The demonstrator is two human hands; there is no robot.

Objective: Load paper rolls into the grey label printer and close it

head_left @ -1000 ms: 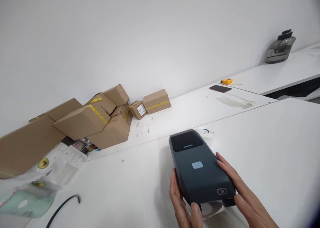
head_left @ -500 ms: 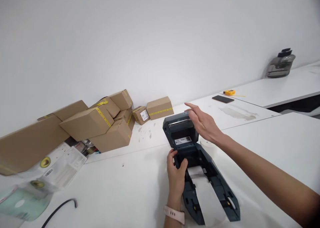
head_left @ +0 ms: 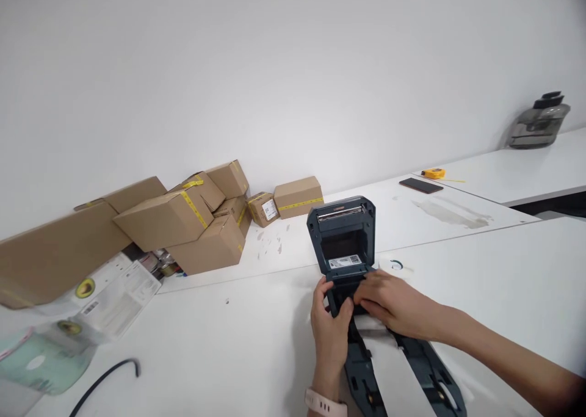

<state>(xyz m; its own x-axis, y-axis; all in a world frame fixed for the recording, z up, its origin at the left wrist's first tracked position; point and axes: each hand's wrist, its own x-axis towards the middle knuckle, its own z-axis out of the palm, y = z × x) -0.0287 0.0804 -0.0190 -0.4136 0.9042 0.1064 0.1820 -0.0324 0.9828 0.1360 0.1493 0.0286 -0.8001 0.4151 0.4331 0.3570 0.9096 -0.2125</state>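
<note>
A dark blue-grey label printer (head_left: 352,368) lies opened on the white table, its lid (head_left: 342,240) tipped up and back. A strip of white label paper (head_left: 394,374) runs down the middle of its body. My left hand (head_left: 330,331) grips the left side wall near the hinge, thumb inside and fingers outside. My right hand (head_left: 389,298) reaches into the compartment below the lid, above the paper's far end. Its fingers are curled together close to my left thumb, and their tips are hidden, so what they pinch does not show.
Several cardboard boxes (head_left: 204,252) with yellow tape are piled at the left against the wall. Behind the printer lies a white roll (head_left: 397,267). A phone (head_left: 421,185), a yellow tape measure (head_left: 433,173), a black cable (head_left: 103,377) and plastic packets (head_left: 114,295) also lie around.
My right hand has let go of the raised lid and moved down into the printer's compartment. My left hand keeps its grip on the side. The view has shifted slightly.
</note>
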